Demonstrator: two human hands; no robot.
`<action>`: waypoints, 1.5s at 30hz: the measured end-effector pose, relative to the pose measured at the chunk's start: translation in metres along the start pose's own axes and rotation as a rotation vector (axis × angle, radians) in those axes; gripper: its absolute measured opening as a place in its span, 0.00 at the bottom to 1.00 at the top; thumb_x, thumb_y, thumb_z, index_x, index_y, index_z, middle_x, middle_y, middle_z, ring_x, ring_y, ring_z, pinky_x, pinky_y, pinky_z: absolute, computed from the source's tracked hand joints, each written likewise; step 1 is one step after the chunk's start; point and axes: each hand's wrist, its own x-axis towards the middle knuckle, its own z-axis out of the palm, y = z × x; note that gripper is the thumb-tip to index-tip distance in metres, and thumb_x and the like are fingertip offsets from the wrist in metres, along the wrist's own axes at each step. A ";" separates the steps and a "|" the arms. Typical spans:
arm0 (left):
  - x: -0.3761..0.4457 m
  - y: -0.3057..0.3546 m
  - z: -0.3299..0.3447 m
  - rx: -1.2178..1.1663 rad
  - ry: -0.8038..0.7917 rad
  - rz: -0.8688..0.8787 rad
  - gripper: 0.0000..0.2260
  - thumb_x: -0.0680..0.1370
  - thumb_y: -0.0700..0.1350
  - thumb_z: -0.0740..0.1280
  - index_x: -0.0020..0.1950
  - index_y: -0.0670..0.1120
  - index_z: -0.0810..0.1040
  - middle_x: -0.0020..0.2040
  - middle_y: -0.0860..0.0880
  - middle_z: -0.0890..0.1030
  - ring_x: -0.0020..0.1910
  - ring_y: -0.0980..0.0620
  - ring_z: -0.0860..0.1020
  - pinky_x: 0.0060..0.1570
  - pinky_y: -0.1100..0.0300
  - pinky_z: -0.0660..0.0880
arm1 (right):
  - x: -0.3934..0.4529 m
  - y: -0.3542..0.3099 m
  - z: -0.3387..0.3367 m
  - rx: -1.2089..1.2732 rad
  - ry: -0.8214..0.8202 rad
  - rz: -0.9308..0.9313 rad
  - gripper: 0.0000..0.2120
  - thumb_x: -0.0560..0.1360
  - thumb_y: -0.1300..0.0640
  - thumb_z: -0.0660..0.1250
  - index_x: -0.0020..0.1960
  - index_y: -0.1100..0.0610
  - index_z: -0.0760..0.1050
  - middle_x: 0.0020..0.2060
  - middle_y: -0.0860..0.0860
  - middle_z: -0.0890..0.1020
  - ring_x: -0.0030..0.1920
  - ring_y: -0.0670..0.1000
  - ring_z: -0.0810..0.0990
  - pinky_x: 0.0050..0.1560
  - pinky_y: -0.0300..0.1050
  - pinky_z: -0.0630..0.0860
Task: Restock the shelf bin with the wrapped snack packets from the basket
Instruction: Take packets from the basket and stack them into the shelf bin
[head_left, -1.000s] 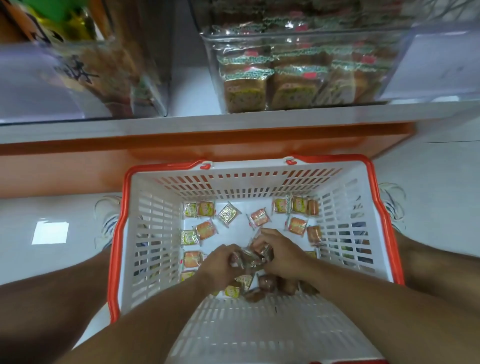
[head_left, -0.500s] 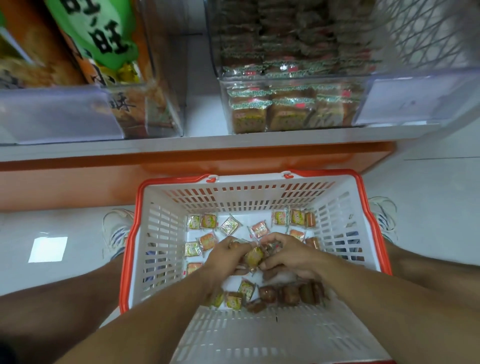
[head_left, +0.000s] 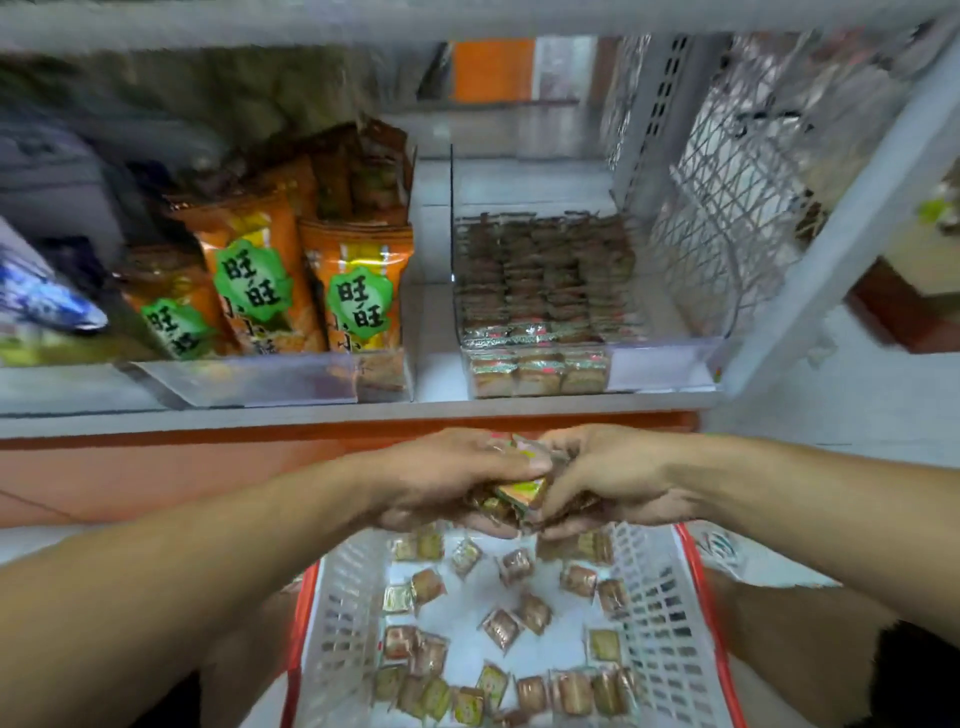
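My left hand (head_left: 441, 475) and my right hand (head_left: 610, 478) are cupped together around a bunch of small wrapped snack packets (head_left: 519, 493), held above the far rim of the white basket with a red rim (head_left: 693, 587). Several more packets (head_left: 501, 629) lie loose on the basket floor below. The clear shelf bin (head_left: 660, 364), partly filled with rows of the same packets, stands on the shelf just above and beyond my hands.
To the left on the same shelf is a clear bin (head_left: 249, 382) of orange snack bags (head_left: 353, 296). A white wire mesh panel (head_left: 727, 218) bounds the shelf on the right. An orange base board (head_left: 156, 467) runs below the shelf.
Both hands have risen out of the basket together with a bunch of packets, from the basket floor up to just below the shelf edge. My view has tilted up toward the shelf.
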 end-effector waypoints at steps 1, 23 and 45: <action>-0.010 0.013 0.003 0.024 0.003 0.024 0.17 0.76 0.54 0.74 0.62 0.47 0.83 0.50 0.45 0.85 0.43 0.54 0.84 0.39 0.65 0.80 | -0.013 -0.011 0.001 -0.009 -0.010 -0.019 0.17 0.72 0.77 0.69 0.51 0.57 0.76 0.49 0.59 0.84 0.51 0.57 0.84 0.53 0.51 0.81; -0.035 0.077 0.037 -0.727 -0.010 0.083 0.20 0.72 0.49 0.73 0.60 0.41 0.85 0.51 0.38 0.84 0.43 0.44 0.86 0.33 0.53 0.85 | -0.079 -0.093 0.009 0.386 -0.198 -0.582 0.21 0.63 0.74 0.75 0.50 0.55 0.78 0.58 0.58 0.81 0.51 0.58 0.83 0.46 0.49 0.83; -0.050 0.090 0.019 -0.693 0.018 0.283 0.19 0.65 0.27 0.71 0.55 0.35 0.85 0.60 0.35 0.83 0.58 0.41 0.84 0.41 0.53 0.84 | -0.057 -0.083 0.012 0.245 0.298 -0.847 0.22 0.58 0.60 0.82 0.50 0.50 0.81 0.49 0.55 0.86 0.49 0.53 0.85 0.48 0.45 0.83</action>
